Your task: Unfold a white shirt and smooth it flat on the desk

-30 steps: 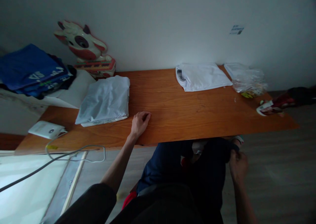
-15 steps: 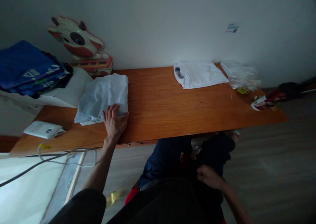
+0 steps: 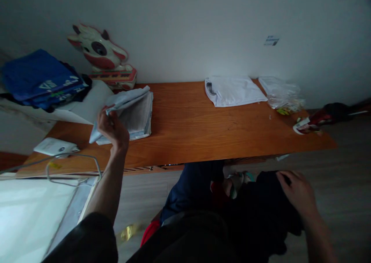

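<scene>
The left hand is at about 9 o'clock of the view, over the left part of the wooden table. Its fingers are clenched on the top layer of a pale folded cloth and hold this layer lifted, while the lower layer lies flat on the table. At 11 o'clock from the cloth a cow figure stands against the wall, and blue clothes lie at 10 o'clock. The right hand is at 4 o'clock, below the table edge, and its fingers grasp a dark garment. A white folded shirt lies at 1 o'clock, well apart.
</scene>
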Motion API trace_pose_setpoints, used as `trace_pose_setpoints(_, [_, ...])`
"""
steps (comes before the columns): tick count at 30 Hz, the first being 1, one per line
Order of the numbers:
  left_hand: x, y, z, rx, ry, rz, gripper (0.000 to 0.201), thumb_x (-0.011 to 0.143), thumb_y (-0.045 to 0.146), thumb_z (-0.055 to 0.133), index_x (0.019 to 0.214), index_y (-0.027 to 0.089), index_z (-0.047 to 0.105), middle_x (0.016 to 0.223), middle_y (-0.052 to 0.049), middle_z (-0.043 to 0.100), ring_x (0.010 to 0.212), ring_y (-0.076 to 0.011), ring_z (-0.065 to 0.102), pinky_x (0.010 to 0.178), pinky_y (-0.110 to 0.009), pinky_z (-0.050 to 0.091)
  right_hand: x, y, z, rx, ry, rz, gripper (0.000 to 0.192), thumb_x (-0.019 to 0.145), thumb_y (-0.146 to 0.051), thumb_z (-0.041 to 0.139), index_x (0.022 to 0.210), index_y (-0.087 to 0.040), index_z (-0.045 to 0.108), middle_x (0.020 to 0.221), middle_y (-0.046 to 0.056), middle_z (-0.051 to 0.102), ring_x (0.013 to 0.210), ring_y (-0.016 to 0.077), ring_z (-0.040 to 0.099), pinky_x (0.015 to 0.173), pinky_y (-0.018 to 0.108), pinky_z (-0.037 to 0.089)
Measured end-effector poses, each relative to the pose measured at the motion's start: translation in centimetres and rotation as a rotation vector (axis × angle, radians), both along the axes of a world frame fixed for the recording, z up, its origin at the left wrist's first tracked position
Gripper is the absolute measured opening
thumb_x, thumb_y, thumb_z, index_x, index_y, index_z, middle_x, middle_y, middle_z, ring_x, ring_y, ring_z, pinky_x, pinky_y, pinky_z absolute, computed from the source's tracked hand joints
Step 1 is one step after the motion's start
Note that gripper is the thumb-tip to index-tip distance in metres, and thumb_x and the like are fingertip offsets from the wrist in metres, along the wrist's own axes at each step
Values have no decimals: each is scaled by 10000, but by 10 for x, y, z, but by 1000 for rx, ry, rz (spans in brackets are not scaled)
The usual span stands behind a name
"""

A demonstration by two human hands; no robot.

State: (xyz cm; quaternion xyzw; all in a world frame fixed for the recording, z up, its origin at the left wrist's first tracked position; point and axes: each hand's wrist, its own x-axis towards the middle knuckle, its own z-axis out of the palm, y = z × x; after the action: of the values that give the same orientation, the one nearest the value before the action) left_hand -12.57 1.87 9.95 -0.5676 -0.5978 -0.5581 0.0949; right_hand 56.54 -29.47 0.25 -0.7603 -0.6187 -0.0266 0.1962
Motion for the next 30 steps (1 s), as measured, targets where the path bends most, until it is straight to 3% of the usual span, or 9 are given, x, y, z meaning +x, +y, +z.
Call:
trace_pose_setpoints(3, [40,-16,37,15,65,-37,531,1157,483,391,1299,102,732,1122,-132,757,1097,-280,701,1082,-501,533,-2,-5,-13,-57,-131,11,350,988,-507,475,1002,-301,759,1106,142,787,1107,400,698,1009,625,524])
trace_pose_setpoints(5, [81,-42,50,-103,115,-227,463,1128,499,489,1330,174,749,1061,-91,761,1055,-274,722,1046,-481,566,-16,-3,-20,-72,-165,-12,339,999,-477,471,1005,-307,764,1144,136,792,1162,422,680,1044,665,494])
trace_pose_setpoints(8, [138,-78,47,-367,153,-706,413,1046,497,661,1396,292,739,1199,-65,790,1163,-297,746,1061,-481,599,-33,3,-22,-33,-50,16,309,1011,-457,497,986,-308,767,1135,126,805,1160,415,699,1095,668,481])
trace_pose_setpoints(10, [156,-84,29,-452,127,-798,367,1015,480,712,1337,314,766,1278,-56,791,1240,-312,735,1112,-506,584,-43,6,-19,39,127,17,296,1019,-467,523,995,-306,771,1108,122,810,1111,388,733,1094,625,515])
trace_pose_setpoints(14, [146,-58,-28,-488,184,-593,329,981,442,746,1270,286,765,1364,-85,767,1311,-338,698,1175,-550,526,-81,21,1,118,440,12,282,1034,-513,560,1038,-323,768,1079,115,806,1016,353,762,965,535,600])
trace_pose_setpoints(18, [136,-31,-74,-587,287,-464,420,953,476,754,1303,245,725,1345,-142,757,1260,-362,696,1134,-548,525,-137,81,31,108,528,198,316,1055,-544,557,1058,-314,773,1063,100,807,977,328,757,907,498,611])
trace_pose_setpoints(22, [147,-13,-86,-570,242,-409,473,932,500,762,1314,226,709,1236,-155,770,1141,-363,718,1048,-517,551,-177,179,48,61,416,306,436,1066,-593,557,1250,-236,727,1072,125,798,978,318,744,916,465,585])
trace_pose_setpoints(25, [153,3,-85,-561,165,-417,407,908,452,781,1252,242,731,1140,-124,775,1045,-330,735,932,-449,577,-194,245,41,-31,311,300,521,1024,-623,632,1267,-168,701,1103,186,783,1018,353,731,923,464,559])
trace_pose_setpoints(30, [152,14,-88,-579,126,-348,204,959,387,711,1120,274,764,1111,-89,785,941,-289,740,825,-401,554,-211,295,13,-45,298,265,295,1020,-429,657,1186,-188,692,1072,170,781,1005,342,715,964,466,518])
